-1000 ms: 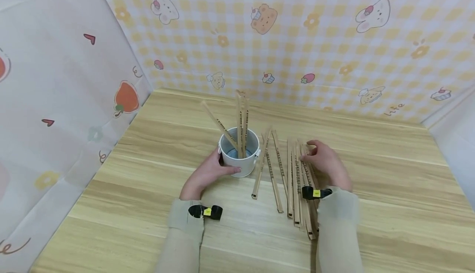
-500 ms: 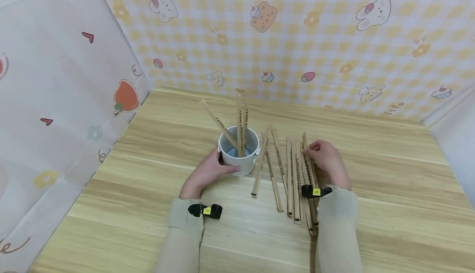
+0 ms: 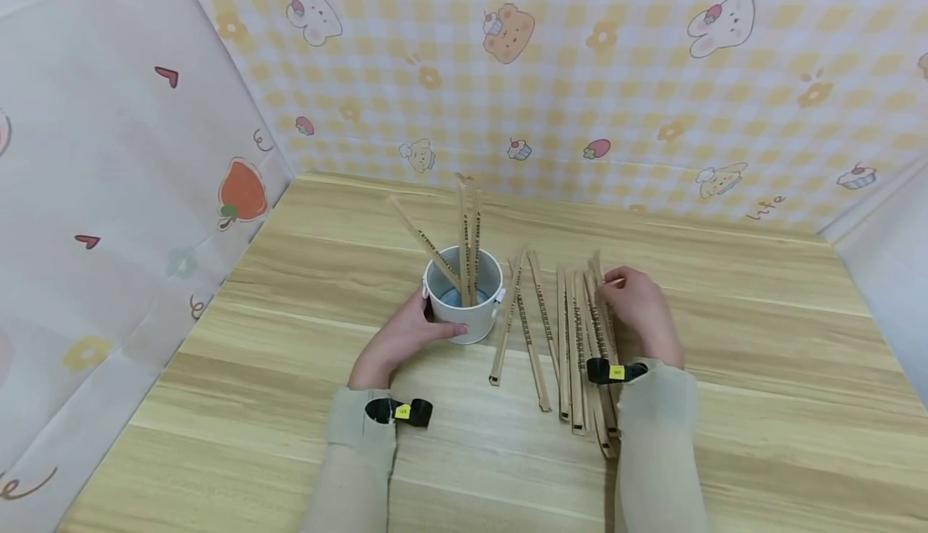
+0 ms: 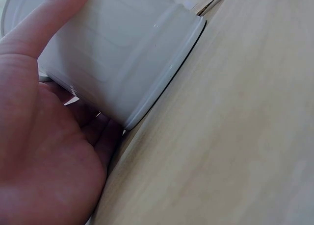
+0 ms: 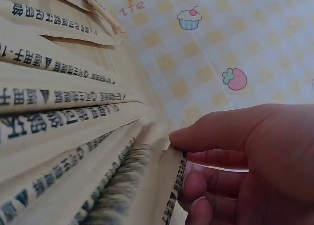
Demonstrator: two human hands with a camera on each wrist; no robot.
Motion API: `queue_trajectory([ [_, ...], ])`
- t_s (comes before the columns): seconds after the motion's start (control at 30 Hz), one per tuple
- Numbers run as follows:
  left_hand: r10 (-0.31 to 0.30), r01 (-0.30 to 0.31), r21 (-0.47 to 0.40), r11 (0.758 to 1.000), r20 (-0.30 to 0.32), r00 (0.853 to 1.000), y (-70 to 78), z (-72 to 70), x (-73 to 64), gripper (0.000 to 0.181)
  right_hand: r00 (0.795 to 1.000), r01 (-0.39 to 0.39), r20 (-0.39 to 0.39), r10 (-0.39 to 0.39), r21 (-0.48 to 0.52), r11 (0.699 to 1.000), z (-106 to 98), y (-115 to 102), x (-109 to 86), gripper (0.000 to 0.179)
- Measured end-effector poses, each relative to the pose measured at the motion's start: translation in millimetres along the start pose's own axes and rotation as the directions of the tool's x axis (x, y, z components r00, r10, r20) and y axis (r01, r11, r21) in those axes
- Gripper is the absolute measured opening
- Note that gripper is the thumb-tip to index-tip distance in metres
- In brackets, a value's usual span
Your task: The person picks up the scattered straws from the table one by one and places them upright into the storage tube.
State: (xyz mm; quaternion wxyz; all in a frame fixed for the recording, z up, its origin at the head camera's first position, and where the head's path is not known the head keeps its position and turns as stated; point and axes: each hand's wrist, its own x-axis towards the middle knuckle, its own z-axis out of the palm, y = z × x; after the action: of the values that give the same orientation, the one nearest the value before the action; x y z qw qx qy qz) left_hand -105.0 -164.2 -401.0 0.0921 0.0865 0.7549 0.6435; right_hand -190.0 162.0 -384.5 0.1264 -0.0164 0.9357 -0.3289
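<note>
A small white metal bucket (image 3: 478, 325) stands upright on the table, with several paper-wrapped straws (image 3: 466, 251) leaning inside it. My left hand (image 3: 408, 332) grips the bucket from its left side; in the left wrist view the thumb (image 4: 46, 21) lies along the wall and the other fingers go behind it. To the right of the bucket lie several more brown paper-wrapped straws (image 3: 577, 356), printed with dark characters. At the right edge of this pile, my right hand (image 3: 641, 311) pinches one wrapped straw (image 5: 169, 198) between thumb and fingers near its far end.
Wooden tabletop (image 3: 254, 372) spreads around the bucket and straws. A yellow checked cloth (image 3: 551, 98) rises along the back edge, and a white printed cloth (image 3: 130, 195) stands at the left. Black straps (image 3: 399, 411) sit on both wrists.
The right hand's fingers have closed on a straw at the pile's right side, and straws there have shifted slightly. The left hand and bucket stay in place; the head view moved a little.
</note>
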Motion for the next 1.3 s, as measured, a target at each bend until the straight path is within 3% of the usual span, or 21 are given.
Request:
queue_trajectory([
  [0.23,0.006,-0.006,-0.007,1.0,0.009,1.0,-0.2,-0.1,1.3,0.091,0.988,0.036,-0.148,-0.033,0.017,0.999,-10,-11,-7.2,0.038],
  [0.37,0.005,-0.005,0.007,1.0,0.006,1.0,-0.5,-0.3,0.7,0.092,0.966,0.068,-0.253,-0.052,0.057,0.996,-17,-22,-13.2,0.04],
  [0.6,-0.018,0.018,0.007,1.0,0.0,1.0,1.0,0.0,0.4,0.091,0.889,0.123,-0.455,-0.057,0.115,0.986,-28,-44,-24.5,0.041],
  [0.87,-0.006,0.006,0.006,1.0,0.004,1.0,-0.7,-0.4,0.3,0.092,0.803,0.23,-0.588,-0.098,0.155,0.961,-35,-69,-41.4,0.034],
  [0.97,0.005,-0.005,0.005,1.0,0.007,1.0,-0.9,-0.9,1.0,0.093,0.76,0.328,-0.634,-0.142,0.186,0.926,-34,-83,-48.7,0.032],
  [1.13,0.004,-0.004,0.007,1.0,0.006,1.0,1.4,-0.9,0.8,0.093,0.655,0.526,-0.722,-0.222,0.225,0.82,-29,-106,-57.4,0.028],
  [1.3,-0.004,0.004,0.024,1.0,0.01,1.0,3.0,-0.7,-0.4,0.094,0.586,0.624,-0.776,-0.234,0.247,0.741,-25,-122,-62.0,0.023],
])
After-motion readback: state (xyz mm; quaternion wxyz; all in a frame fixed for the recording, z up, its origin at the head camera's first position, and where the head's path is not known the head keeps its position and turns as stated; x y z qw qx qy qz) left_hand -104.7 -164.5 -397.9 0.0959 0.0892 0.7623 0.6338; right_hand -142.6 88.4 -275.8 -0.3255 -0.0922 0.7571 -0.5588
